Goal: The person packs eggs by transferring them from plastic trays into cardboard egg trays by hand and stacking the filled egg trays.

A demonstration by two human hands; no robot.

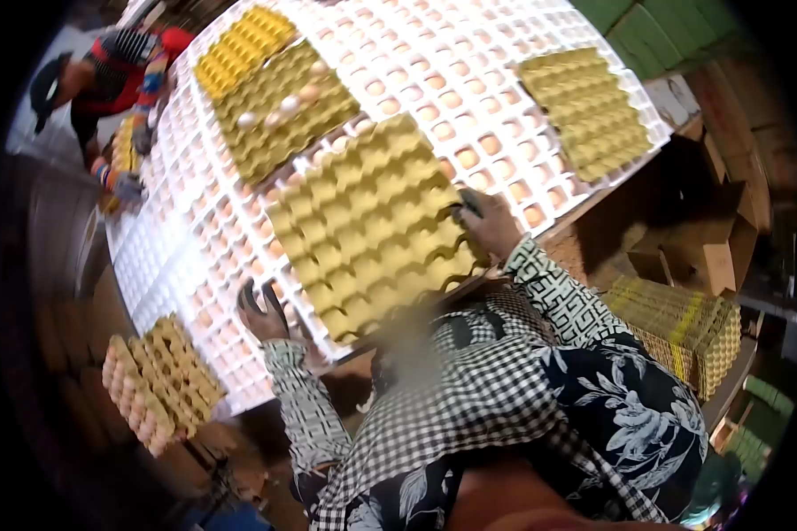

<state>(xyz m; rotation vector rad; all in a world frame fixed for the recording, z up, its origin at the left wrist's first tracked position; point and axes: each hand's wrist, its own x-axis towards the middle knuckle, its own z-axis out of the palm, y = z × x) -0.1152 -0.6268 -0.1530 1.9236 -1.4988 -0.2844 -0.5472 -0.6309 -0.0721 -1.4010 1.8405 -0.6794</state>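
Note:
In front of my body an olive-yellow egg tray (376, 226) lies over the white, egg-filled cells of the table. My right hand (490, 223) grips its right edge, with dark-gloved fingertips curled at the rim. Off the tray's left side, my left hand (266, 314) has its fingers spread above the white cells (217, 305) and holds nothing. Behind the near tray sits another egg tray (283, 115) carrying several loose eggs, with a brighter yellow tray (246, 51) beyond it.
Another olive tray (586, 113) lies at the far right. A stack of egg-filled trays (159, 380) stands at the left corner. Stacked trays (673, 327) and an open cardboard box (695, 252) are to my right. A co-worker (119, 88) in gloves handles yellow trays at the far left.

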